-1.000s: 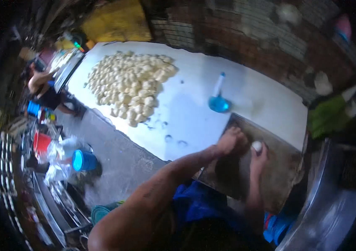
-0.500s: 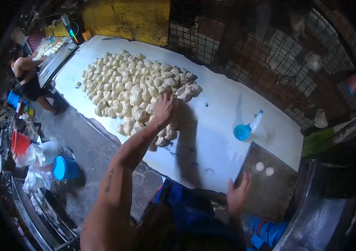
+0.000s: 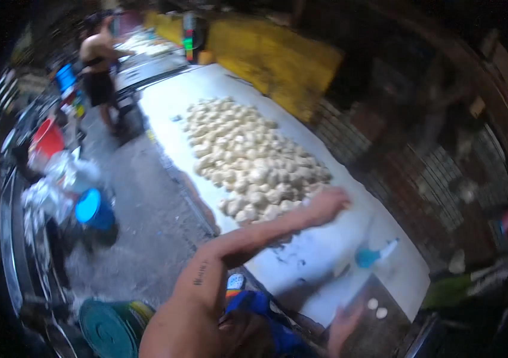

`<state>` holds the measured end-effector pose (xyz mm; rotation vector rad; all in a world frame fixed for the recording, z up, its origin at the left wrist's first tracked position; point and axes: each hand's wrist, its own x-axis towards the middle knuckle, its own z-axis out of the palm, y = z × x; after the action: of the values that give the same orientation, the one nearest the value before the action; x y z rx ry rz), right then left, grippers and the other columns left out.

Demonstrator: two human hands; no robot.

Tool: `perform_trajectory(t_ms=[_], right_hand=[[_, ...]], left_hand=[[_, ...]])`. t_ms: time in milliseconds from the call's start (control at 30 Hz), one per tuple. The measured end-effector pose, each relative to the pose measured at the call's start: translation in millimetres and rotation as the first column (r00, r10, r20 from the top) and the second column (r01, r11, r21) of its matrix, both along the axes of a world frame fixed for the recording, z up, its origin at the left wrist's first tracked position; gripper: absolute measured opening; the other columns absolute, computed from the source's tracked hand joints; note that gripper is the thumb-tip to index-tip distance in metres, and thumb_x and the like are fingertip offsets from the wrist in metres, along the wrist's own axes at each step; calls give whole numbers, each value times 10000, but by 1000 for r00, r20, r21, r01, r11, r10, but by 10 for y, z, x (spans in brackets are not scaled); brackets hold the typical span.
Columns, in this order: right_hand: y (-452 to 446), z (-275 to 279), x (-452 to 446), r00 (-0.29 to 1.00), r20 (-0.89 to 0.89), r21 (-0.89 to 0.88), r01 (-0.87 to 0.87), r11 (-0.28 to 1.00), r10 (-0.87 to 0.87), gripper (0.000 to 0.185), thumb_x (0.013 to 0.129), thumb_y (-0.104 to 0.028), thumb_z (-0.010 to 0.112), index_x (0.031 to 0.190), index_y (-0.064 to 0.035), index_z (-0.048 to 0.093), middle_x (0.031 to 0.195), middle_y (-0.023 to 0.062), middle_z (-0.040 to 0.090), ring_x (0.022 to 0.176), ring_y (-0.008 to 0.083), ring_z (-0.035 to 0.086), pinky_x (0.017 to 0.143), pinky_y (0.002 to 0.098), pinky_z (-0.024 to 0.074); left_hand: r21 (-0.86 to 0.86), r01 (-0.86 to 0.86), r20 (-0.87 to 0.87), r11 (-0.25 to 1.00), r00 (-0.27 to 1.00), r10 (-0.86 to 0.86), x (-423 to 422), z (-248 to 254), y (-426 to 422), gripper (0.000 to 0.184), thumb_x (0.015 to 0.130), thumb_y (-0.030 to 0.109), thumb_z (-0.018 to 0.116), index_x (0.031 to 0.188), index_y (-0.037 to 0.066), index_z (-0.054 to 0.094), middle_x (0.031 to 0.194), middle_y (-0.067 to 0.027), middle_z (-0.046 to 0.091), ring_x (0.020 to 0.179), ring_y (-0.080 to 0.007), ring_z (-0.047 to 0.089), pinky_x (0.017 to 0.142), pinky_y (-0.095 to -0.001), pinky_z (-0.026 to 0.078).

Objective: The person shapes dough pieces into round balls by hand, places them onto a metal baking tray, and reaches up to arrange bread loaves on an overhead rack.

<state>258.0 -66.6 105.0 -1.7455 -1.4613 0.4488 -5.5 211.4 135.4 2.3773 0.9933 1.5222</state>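
Note:
A big heap of pale dough pieces (image 3: 248, 155) covers much of the white table (image 3: 379, 221). My left hand (image 3: 327, 206) is above the table at the near right edge of the heap, smeared by motion. Its fingers seem bent, but whether they hold a dough piece I cannot make out. By the left edge of a dark flat tray (image 3: 364, 337) is my right hand (image 3: 346, 322), blurred, with thumb and fingers apart and nothing seen in it. Two round white dough balls (image 3: 377, 308) lie on that tray.
A spray bottle with blue liquid (image 3: 368, 258) stands on the table beyond the tray. On the floor side are a blue bucket (image 3: 94, 209), a red bucket (image 3: 49, 138) and a dark green drum (image 3: 111, 328). Another person (image 3: 100, 65) works at a far table.
My left hand has moved off the dough heap toward the right, nearer the spray bottle. The view has swung, so table and tray appear lower. My right hand stays by the tray's edge.

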Motion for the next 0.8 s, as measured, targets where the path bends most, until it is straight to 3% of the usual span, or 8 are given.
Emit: perform_trajectory(t_ms=[133,200,233,400,433,567,600,800], right_hand=[[729,499,-307,947,-300,54,-99,994,110,759,864,-29,667,1531,-57,305,1464,193,461,1318,318,480,1080,385,417],[991,496,-387,952,185,319,-294,901,245,644,864,-15,655,1462,-42,417,1362,186,541,1222,300,546,1005,364,464],[910,381,-360,950,169,321,-306,896,263,644,864,-15,655,1462,-42,417,1362,186,541,1222,300,546,1005,364,464],[660,-56,-75,928,-89,-232,-373,899,362,365,847,-133,700,1181,-16,610,1132,162,640,992,335,616,869,410,503],[617,-314,47,923,-103,-222,-385,896,371,365,847,-133,700,1181,-16,610,1132,162,640,992,335,616,869,410,503],[676,-976,-47,740,467,-213,-437,874,484,319,865,-208,674,1123,-29,618,1110,157,637,980,350,611,861,431,507],[753,-1025,-118,778,620,240,-317,918,107,229,890,-210,616,1039,-37,625,1050,155,626,959,359,605,825,458,511],[346,-767,-486,689,643,-103,-357,929,336,207,887,-184,544,1019,-38,608,988,173,618,941,351,594,851,466,483]], left_hand=[[-66,99,-121,993,987,-106,313,599,-794,217,865,143,626,1057,64,562,972,-138,595,871,-334,603,774,-433,499],[-159,329,89,931,944,-319,487,418,-1097,233,852,147,646,1021,48,519,943,-137,587,818,-322,584,733,-430,487],[-167,310,75,936,951,-301,356,248,-1283,233,852,147,646,1021,48,519,943,-137,587,818,-322,584,733,-430,487],[-594,-150,53,790,973,224,-117,-430,-2141,179,866,170,629,914,39,518,881,-150,571,736,-301,538,677,-432,469],[-588,-167,38,791,972,233,-281,-810,-2234,179,866,170,629,914,39,518,881,-150,571,736,-301,538,677,-432,469],[-541,-223,-303,811,951,59,-443,-1633,-2130,174,880,213,594,883,47,544,872,-139,572,758,-302,545,692,-432,466],[-109,-478,-436,871,811,391,-312,-1686,-1963,184,889,243,558,890,60,569,867,-138,571,757,-300,537,703,-423,462],[-5,-252,-433,968,873,225,30,-1716,-2179,180,861,251,554,859,71,562,877,-137,553,793,-313,519,718,-420,447]])
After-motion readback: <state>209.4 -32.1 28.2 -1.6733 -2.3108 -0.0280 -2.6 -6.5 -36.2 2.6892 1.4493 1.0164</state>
